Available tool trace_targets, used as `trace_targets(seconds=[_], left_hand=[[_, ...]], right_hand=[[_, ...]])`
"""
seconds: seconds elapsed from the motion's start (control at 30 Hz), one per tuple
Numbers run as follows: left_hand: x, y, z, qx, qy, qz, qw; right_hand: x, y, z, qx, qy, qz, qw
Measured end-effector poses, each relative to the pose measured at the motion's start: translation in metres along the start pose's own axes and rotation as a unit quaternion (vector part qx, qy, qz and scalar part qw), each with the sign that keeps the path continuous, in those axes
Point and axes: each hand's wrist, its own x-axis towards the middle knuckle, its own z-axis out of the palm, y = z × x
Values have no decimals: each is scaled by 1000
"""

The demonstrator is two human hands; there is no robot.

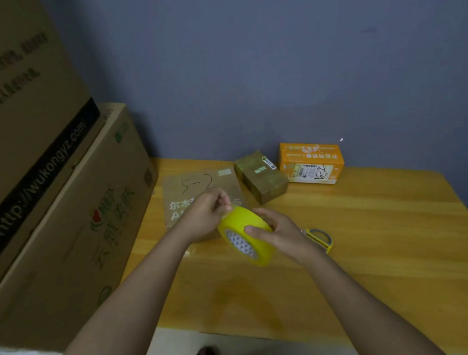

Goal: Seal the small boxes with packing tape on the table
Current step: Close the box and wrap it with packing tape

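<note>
**Tape roll held over the counter, boxes waiting at the wall**

While your right hand (280,232) curls around the yellow tape roll (246,235) at the centre of the frame, thumb laid across its near face, your left hand (206,217) pinches at the roll's top edge with its fingertips bunched together. Whether a loose end of tape is caught in that pinch is too small to tell. The roll is tilted, its patterned core facing down and toward you, and it is held above the wooden counter (381,248), not resting on it.

Behind your left hand, in the upper middle of the frame, a flat brown box (190,188) lies on the counter with "5-2" handwritten on top. Just right of it stands a small brown box (260,175) with glossy tape on it, and farther right, against the blue-grey wall (271,56), an orange box (311,161) with a label on its front; the two are close but apart.

Just right of your right wrist, a yellow-handled tool (320,239) lies on the counter, partly hidden. Large cardboard cartons (38,185) are stacked along the left edge of the frame.
</note>
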Motion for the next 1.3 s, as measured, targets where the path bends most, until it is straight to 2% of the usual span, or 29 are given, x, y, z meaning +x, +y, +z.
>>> trace_targets(seconds=[0.07,0.13,0.23,0.33,0.5,0.67,0.8,0.97,1.07,1.2,1.3], left_hand=[[6,-9,-6,32,-1,0,999],[15,-21,-19,48,32,-4,998],[28,-52,-49,41,71,-45,996],[42,-91,-59,38,33,-90,995],[88,-123,-56,-3,18,-113,993],[139,-155,-52,11,-59,-154,986],[167,-172,-62,3,-94,-142,985],[183,-194,-73,11,-138,-149,979],[175,-192,-67,13,-127,-175,976],[129,-180,-45,-20,-62,-233,970],[86,-163,-16,-67,-11,-284,956]], right_hand=[[9,0,8,-39,12,17,999],[20,3,13,-95,45,50,993],[34,9,11,-203,97,120,967],[47,16,11,-286,86,123,946],[69,12,25,-154,114,99,976],[100,5,43,-127,107,128,978],[125,7,61,-79,85,163,980],[144,19,73,-90,60,196,975],[146,29,58,-136,88,194,968],[148,31,23,-221,127,180,950],[154,24,-6,-285,101,189,934]])
